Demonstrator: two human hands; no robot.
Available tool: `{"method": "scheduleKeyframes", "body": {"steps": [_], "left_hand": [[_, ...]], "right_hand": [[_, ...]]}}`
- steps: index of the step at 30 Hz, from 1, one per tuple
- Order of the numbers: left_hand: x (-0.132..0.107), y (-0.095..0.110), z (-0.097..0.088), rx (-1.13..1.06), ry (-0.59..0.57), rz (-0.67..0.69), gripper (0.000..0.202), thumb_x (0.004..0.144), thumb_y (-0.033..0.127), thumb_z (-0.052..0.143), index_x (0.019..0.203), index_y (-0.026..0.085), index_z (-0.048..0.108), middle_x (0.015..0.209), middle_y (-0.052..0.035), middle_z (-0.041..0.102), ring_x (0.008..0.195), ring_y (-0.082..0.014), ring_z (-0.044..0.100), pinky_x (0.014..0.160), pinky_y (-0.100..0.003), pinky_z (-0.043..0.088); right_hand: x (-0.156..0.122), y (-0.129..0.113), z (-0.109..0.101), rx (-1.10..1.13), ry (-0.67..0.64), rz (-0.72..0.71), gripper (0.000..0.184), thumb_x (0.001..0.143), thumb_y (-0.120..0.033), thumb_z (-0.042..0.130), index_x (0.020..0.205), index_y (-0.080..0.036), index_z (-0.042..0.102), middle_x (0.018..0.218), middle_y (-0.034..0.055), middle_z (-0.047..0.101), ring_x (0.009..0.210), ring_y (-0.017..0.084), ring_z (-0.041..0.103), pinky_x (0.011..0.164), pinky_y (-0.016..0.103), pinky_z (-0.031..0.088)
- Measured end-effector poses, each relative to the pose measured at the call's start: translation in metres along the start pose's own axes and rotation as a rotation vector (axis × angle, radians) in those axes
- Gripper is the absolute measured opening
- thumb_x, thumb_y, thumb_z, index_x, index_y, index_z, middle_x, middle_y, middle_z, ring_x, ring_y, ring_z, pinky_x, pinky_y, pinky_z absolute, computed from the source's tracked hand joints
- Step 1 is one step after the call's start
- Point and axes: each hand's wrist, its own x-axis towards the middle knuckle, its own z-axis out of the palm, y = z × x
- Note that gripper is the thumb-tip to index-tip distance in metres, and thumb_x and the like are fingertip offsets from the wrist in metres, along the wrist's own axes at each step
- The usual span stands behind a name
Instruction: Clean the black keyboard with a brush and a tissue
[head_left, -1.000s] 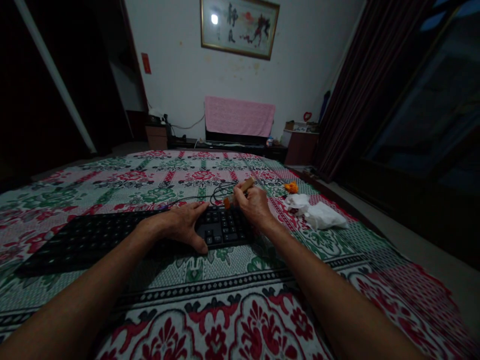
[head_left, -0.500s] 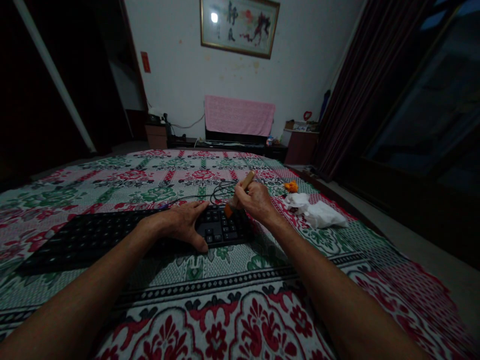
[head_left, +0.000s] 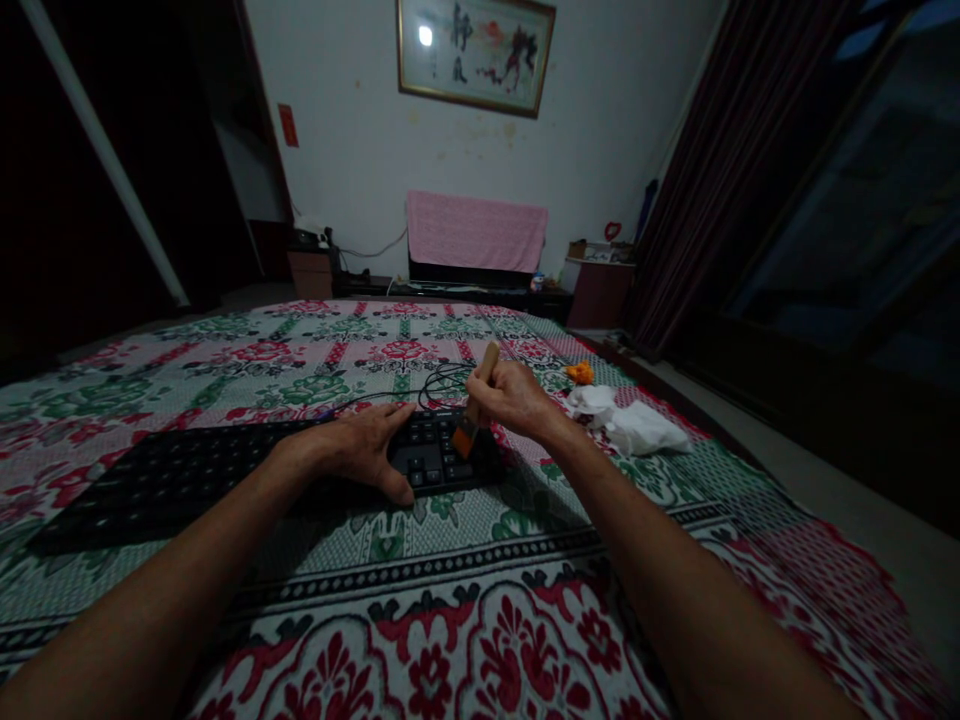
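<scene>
A black keyboard point(head_left: 180, 470) lies on the patterned bedspread. My left hand point(head_left: 367, 450) spans it from above, gripping it with the thumb at the near edge and stretched fingers towards the far edge. Wrapped round the wooden handle of a flat brush point(head_left: 463, 438), my right hand point(head_left: 514, 398) is closed. The brush tilts, and its orange-brown bristles touch the number keys at the keyboard's right end. Part of the keyboard is hidden under my left hand and forearm.
Behind the keyboard lies a coiled black cable point(head_left: 442, 380). Crumpled white tissue point(head_left: 645, 428) and a small orange crumpled thing point(head_left: 580, 372) rest to the right, near the bed's edge. A pink towel point(head_left: 476, 232) drapes over a screen at the far wall.
My right hand has shifted the brush slightly towards me, so its bristles sit lower on the number keys and its handle is more upright. My left hand stays in place.
</scene>
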Motion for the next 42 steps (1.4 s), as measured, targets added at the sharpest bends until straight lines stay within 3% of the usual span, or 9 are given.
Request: {"method": "scheduleKeyframes", "body": {"steps": [7, 11, 16, 24, 30, 37, 42], "left_hand": [[0.003, -0.004, 0.003, 0.001, 0.012, -0.022, 0.127, 0.044, 0.07, 0.064, 0.147, 0.022, 0.008, 0.151, -0.015, 0.019, 0.136, -0.0363, 0.021, 0.109, -0.047, 0.023], [0.003, -0.003, 0.003, 0.003, -0.001, -0.025, 0.127, 0.043, 0.071, 0.064, 0.147, 0.022, 0.008, 0.152, -0.0151, 0.016, 0.137, -0.0365, 0.019, 0.109, -0.048, 0.021], [0.003, -0.004, 0.003, 0.009, 0.011, -0.006, 0.127, 0.045, 0.072, 0.063, 0.147, 0.019, 0.009, 0.152, -0.0151, 0.017, 0.137, -0.0349, 0.02, 0.11, -0.046, 0.021], [0.003, -0.002, 0.002, 0.003, 0.0, -0.007, 0.126, 0.045, 0.071, 0.063, 0.147, 0.021, 0.009, 0.153, -0.0134, 0.015, 0.138, -0.0342, 0.017, 0.111, -0.044, 0.02], [0.002, -0.003, 0.002, 0.02, 0.006, -0.006, 0.127, 0.045, 0.073, 0.061, 0.147, 0.019, 0.008, 0.152, -0.0138, 0.016, 0.137, -0.0343, 0.018, 0.111, -0.044, 0.02], [0.003, -0.003, 0.003, 0.019, 0.011, -0.023, 0.129, 0.044, 0.072, 0.063, 0.147, 0.019, 0.008, 0.151, -0.0156, 0.018, 0.136, -0.036, 0.02, 0.11, -0.046, 0.022], [0.002, -0.002, 0.002, 0.014, 0.0, -0.021, 0.126, 0.045, 0.07, 0.063, 0.147, 0.019, 0.008, 0.151, -0.0153, 0.02, 0.136, -0.0349, 0.021, 0.11, -0.044, 0.022]], "right_hand": [[-0.002, -0.002, -0.004, 0.005, -0.177, 0.046, 0.027, 0.079, -0.02, 0.046, 0.053, -0.015, 0.054, 0.051, 0.0027, 0.062, 0.048, 0.011, 0.057, 0.048, 0.019, 0.041], [0.004, 0.005, 0.001, 0.114, -0.038, 0.109, 0.026, 0.08, -0.024, 0.045, 0.059, -0.015, 0.056, 0.055, 0.0038, 0.064, 0.048, 0.012, 0.058, 0.046, 0.019, 0.041], [0.009, 0.014, 0.015, 0.166, 0.104, 0.061, 0.038, 0.087, -0.035, 0.041, 0.065, -0.014, 0.063, 0.059, 0.0052, 0.067, 0.058, 0.013, 0.063, 0.056, 0.02, 0.044], [-0.001, 0.0, 0.027, 0.018, 0.203, -0.021, 0.039, 0.09, -0.026, 0.038, 0.061, -0.015, 0.063, 0.066, 0.0043, 0.068, 0.069, 0.013, 0.064, 0.07, 0.021, 0.043], [-0.004, -0.007, 0.028, -0.101, 0.138, -0.146, 0.037, 0.09, -0.019, 0.037, 0.06, -0.015, 0.058, 0.07, 0.005, 0.067, 0.067, 0.011, 0.061, 0.07, 0.02, 0.041], [-0.009, -0.018, 0.015, -0.102, 0.025, -0.105, 0.044, 0.089, -0.021, 0.035, 0.051, -0.015, 0.056, 0.052, 0.0028, 0.061, 0.053, 0.011, 0.056, 0.057, 0.02, 0.04], [-0.008, -0.017, 0.015, -0.087, 0.095, -0.109, 0.042, 0.088, -0.02, 0.034, 0.052, -0.014, 0.056, 0.054, 0.0031, 0.061, 0.052, 0.01, 0.056, 0.053, 0.019, 0.038]]}}
